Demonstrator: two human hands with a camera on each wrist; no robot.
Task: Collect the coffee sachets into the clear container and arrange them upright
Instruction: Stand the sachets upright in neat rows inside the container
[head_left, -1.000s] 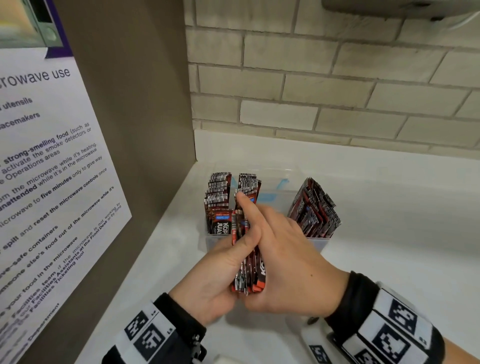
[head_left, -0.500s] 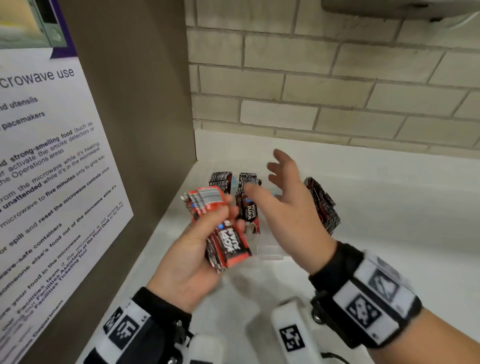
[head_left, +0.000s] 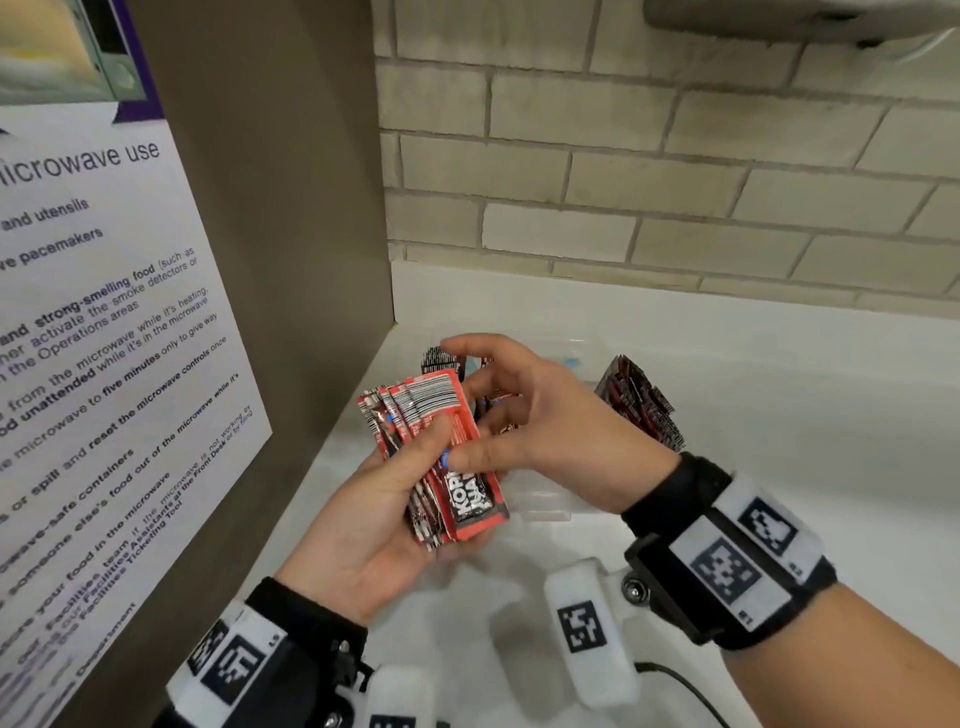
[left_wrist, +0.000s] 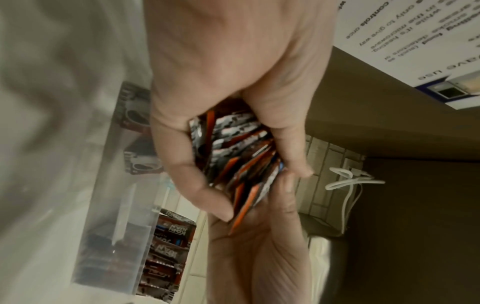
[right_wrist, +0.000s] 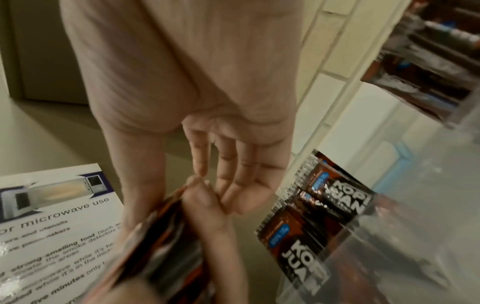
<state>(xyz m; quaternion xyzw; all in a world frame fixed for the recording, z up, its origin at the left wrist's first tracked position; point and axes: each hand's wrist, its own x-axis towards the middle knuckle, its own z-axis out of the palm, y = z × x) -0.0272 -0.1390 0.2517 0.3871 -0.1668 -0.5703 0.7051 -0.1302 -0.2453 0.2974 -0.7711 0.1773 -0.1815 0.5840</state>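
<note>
Head view: left hand (head_left: 363, 525) grips sachets (head_left: 441, 447).

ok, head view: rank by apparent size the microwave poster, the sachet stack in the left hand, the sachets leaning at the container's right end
1. microwave poster
2. sachet stack, though nearer the camera
3. leaning sachets, partly hidden by the right hand

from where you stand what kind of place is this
Probably a shared office or workplace pantry: a microwave use notice on the side panel, a white counter against a brick wall, and a clear container of coffee sachets.
</note>
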